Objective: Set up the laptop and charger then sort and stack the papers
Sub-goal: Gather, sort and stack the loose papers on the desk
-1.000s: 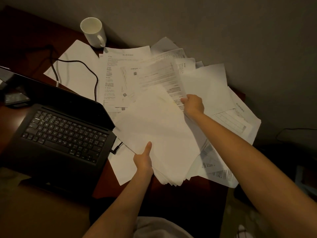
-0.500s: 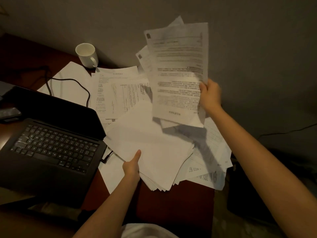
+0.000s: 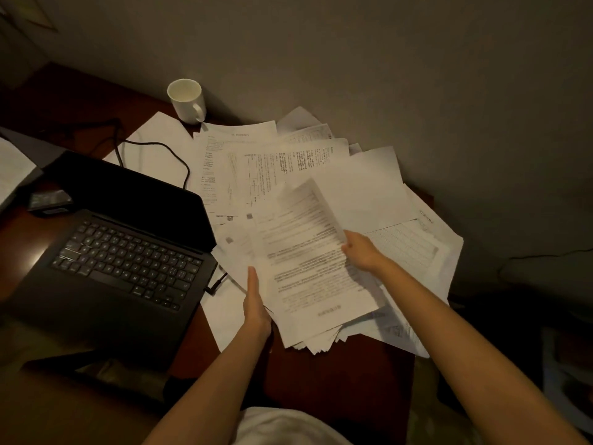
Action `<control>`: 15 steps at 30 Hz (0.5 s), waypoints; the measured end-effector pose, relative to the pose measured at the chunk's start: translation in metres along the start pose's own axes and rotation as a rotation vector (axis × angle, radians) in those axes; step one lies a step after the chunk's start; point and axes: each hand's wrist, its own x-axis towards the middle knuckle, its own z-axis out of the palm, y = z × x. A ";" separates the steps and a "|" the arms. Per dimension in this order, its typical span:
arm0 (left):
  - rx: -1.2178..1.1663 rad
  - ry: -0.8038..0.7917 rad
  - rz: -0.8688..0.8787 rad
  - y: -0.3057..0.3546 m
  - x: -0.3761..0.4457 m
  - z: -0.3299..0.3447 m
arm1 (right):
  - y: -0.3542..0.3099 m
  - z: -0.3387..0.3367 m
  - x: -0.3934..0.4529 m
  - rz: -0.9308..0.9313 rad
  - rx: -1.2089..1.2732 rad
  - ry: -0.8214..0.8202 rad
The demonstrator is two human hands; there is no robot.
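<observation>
A stack of papers [image 3: 308, 303] on the desk [image 3: 337, 380], right of the open laptop [image 3: 122, 252], is gripped at its left edge by the left hand [image 3: 255, 305], while a printed sheet [image 3: 301, 232] is pinched above it by the right hand [image 3: 361, 252].

— What sort of place is this?
— A dim home study corner or small office. A dark wooden tabletop [image 3: 337, 374] stands against a plain wall [image 3: 385, 59].
— What shows it?
— An open black laptop [image 3: 122, 252] at the left, a cable [image 3: 160, 149] running behind it, printed papers [image 3: 288, 162] spread across the middle, and a white mug [image 3: 187, 100] at the far edge.
</observation>
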 end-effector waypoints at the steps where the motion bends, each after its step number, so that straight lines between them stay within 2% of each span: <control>1: 0.052 0.018 -0.011 -0.001 0.000 0.001 | -0.001 0.004 0.003 -0.017 -0.023 -0.035; 6: 0.153 0.134 -0.020 -0.005 0.008 0.001 | 0.000 0.013 0.018 -0.045 -0.184 -0.147; 11: 0.127 0.120 0.001 -0.003 0.003 0.003 | 0.009 0.021 0.038 0.008 -0.389 -0.285; 15: 0.179 0.110 0.024 -0.005 0.008 -0.003 | 0.007 0.020 0.045 0.005 -0.419 -0.252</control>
